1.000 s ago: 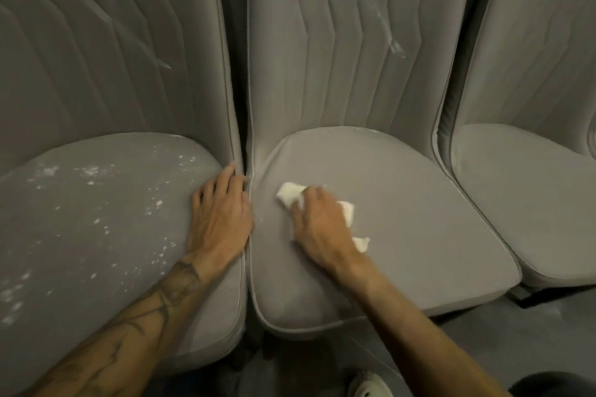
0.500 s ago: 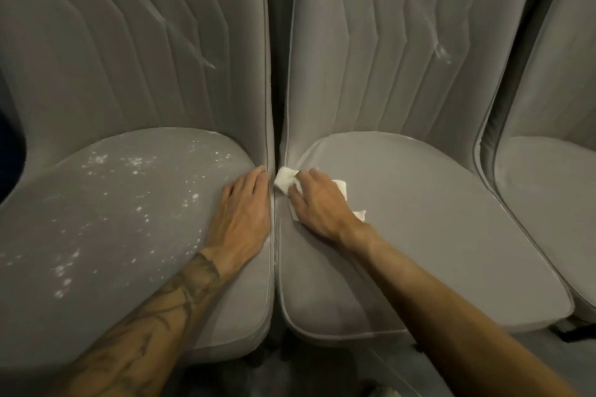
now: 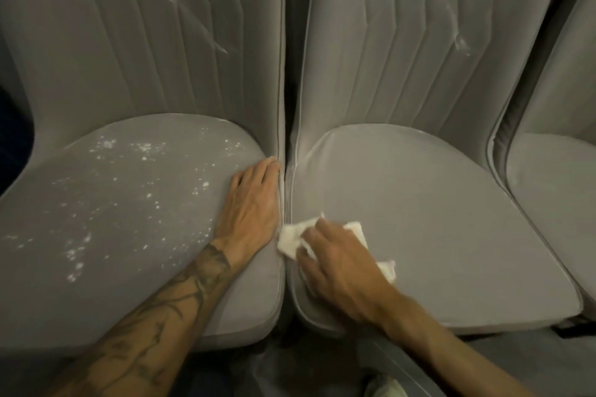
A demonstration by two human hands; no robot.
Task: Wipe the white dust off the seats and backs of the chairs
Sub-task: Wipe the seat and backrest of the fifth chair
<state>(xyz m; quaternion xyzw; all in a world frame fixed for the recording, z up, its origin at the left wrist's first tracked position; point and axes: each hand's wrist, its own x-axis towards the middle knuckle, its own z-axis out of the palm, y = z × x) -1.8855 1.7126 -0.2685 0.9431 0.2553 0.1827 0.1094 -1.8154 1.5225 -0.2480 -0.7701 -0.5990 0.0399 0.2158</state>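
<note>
Grey padded chairs stand side by side. The left seat (image 3: 113, 219) is speckled with white dust, and its back (image 3: 129, 42) carries a white streak (image 3: 222, 48). The middle seat (image 3: 435, 219) looks free of dust, while its back (image 3: 403, 42) has a white smear (image 3: 461, 42). My left hand (image 3: 251, 206) lies flat on the right edge of the left seat, holding nothing. My right hand (image 3: 338, 267) presses a crumpled white cloth (image 3: 290, 238) onto the left front part of the middle seat, beside the gap between the chairs.
A third grey chair (image 3: 554, 187) stands close on the right. A narrow dark gap (image 3: 287, 106) separates the left and middle chairs. Dark floor lies below the seat fronts, with the toe of a light shoe (image 3: 383, 387) at the bottom edge.
My right hand has drawn the cloth from the back left corner of the middle seat towards the front along its left edge. My left hand stays on the left seat.
</note>
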